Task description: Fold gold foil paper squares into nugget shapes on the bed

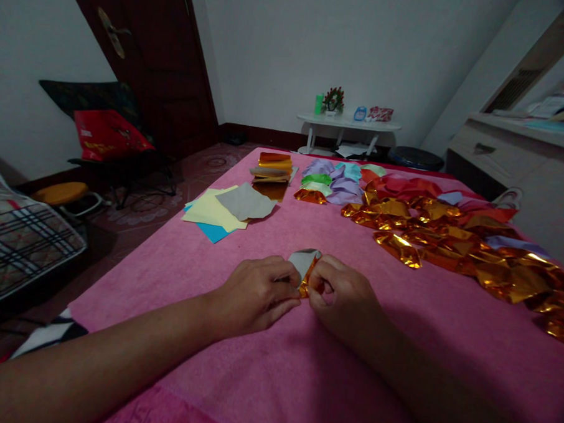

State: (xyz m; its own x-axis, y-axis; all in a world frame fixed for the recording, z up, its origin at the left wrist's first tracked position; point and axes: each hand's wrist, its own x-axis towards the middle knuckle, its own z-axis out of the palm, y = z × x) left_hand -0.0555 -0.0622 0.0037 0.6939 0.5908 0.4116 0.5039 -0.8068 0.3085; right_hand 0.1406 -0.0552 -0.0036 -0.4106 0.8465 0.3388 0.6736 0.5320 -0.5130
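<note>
Between my hands, just above the pink cloth, is a partly folded sheet of gold foil paper [303,261], its dull grey back showing at the top and a shiny gold edge lower down. My left hand [262,292] pinches its left side between thumb and fingers. On the other side, my right hand [346,295] is curled with its fingertips closed on the gold edge. The fingers cover much of the paper. Beyond my left hand lie loose yellow, grey and blue paper sheets [207,209]. Folded gold foil pieces [397,248] spread out to the right.
A pink cloth [164,331] covers the table. A stack of gold foil sheets [274,167] sits at the back, beside folded purple, green and blue paper pieces [346,190]. Behind stands a white side table [351,122]. A chair holding a red bag [110,135] is at left.
</note>
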